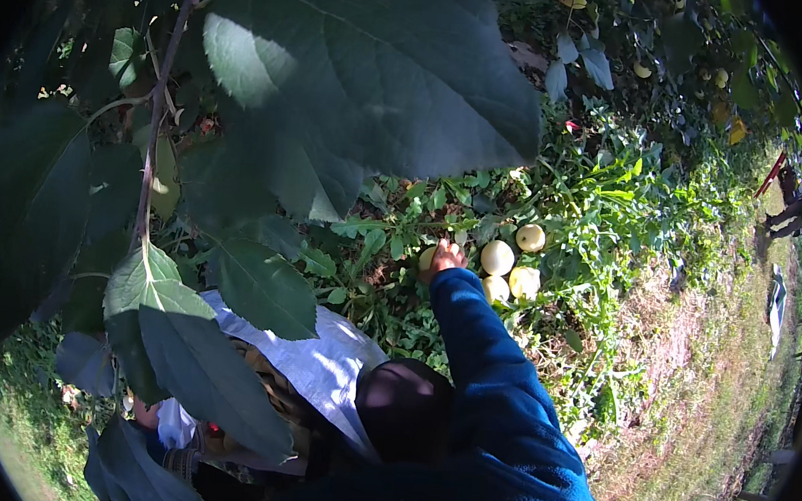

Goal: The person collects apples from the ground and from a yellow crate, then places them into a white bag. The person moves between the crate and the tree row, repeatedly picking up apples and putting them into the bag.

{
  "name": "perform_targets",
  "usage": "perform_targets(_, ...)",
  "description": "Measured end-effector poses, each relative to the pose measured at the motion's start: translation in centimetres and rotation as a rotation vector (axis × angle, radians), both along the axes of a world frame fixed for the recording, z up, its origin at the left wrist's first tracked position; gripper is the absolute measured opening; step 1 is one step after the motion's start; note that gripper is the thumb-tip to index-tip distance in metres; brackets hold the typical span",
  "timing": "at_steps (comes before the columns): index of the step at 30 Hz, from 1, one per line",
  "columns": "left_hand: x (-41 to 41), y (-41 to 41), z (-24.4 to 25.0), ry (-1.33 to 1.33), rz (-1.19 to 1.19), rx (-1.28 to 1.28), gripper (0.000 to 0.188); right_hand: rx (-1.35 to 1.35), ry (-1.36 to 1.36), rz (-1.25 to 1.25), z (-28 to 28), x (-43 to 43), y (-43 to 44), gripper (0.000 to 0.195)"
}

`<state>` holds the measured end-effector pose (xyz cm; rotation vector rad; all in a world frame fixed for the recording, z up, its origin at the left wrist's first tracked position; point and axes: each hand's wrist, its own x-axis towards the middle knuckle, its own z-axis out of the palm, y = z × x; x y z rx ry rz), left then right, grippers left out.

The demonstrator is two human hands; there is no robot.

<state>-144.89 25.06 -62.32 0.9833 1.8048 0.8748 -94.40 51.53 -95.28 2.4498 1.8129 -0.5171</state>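
Observation:
My right hand (447, 259), at the end of a blue fleece sleeve, reaches down to the weeds and has its fingers around a pale yellow-green apple (427, 258). Just right of it several more pale apples (497, 258) lie close together on the ground; one of them (525, 283) looks uneven on its surface. A white cloth or sack (334, 359) lies across the front of my body. At the lower left, a small patch of my left hand (145, 414) shows beside a bunched white cloth (175, 422); leaves hide most of it, and its fingers cannot be made out.
Large leaves on a hanging branch (165, 87) cover much of the left and upper view, very near the camera. Leafy weeds (592, 196) surround the apples. More apples (642, 70) show at the upper right. A person (794, 213) is at the far right, near a red bar (770, 174).

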Motion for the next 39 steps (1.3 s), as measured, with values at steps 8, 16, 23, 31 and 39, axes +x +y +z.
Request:
perform_targets(8, 1.1, 0.4, 0.6, 0.135, -0.024, -0.001, 0.034, 0.302, 1.478, -0.264, 7.4, 1.7, -4.4, 0.092)
perform_targets(16, 1.0, 1.4, 0.9, 0.284, -0.081, 0.004, 0.039, 0.131, 2.61, -0.317, 17.5, -1.2, -12.7, 0.077)
perform_targets(23, 0.7, 1.8, 2.0, 0.43, -0.146, 0.041, 0.044, -0.083, 2.799, -0.338, 18.7, -1.3, -12.9, 0.084)
perform_targets(31, 2.2, 2.9, 4.7, 0.744, -0.367, 0.201, 0.049, 0.164, 2.482, -0.439, 22.5, -1.5, -13.8, 0.075)
perform_targets(39, 14.8, 8.4, 9.1, 0.565, -0.899, 0.103, 0.038, -0.159, 2.907, -0.257, 23.4, -0.5, -14.7, 0.086)
